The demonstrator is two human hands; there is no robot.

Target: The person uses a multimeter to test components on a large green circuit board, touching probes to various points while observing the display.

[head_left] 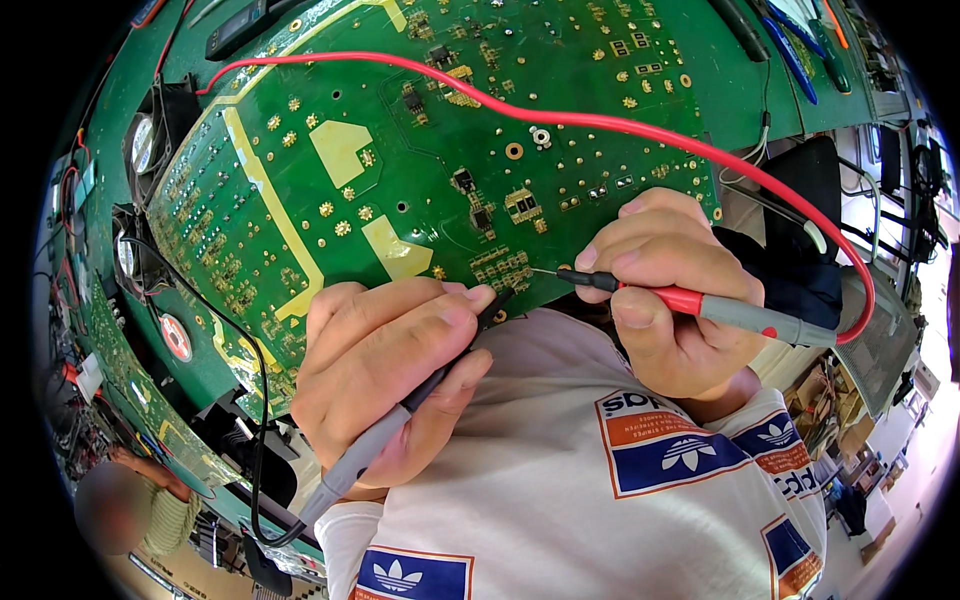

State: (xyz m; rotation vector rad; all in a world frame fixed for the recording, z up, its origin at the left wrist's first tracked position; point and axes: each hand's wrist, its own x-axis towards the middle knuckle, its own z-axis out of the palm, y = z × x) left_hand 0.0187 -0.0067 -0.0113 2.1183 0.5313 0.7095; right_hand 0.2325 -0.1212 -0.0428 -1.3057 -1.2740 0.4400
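Observation:
A large green circuit board point(450, 190) with gold pads and small components fills the middle of the view. My left hand point(395, 360) is closed around a black and grey test probe point(370, 450), its dark tip at the board's near edge. In my right hand point(680, 280) is a red and grey test probe point(740, 315). Its thin metal tip points left and reaches a cluster of small parts point(503, 268) near the same edge; whether it touches them I cannot tell. My left fingers partly cover the board's lower left.
A red lead point(600, 122) arcs across the board; a black lead point(262, 420) hangs at the left. Blue-handled pliers point(792, 60) lie at the far right of the green bench point(700, 65). A solder-like spool point(175, 338) sits at left. Another person point(165, 500) is at lower left.

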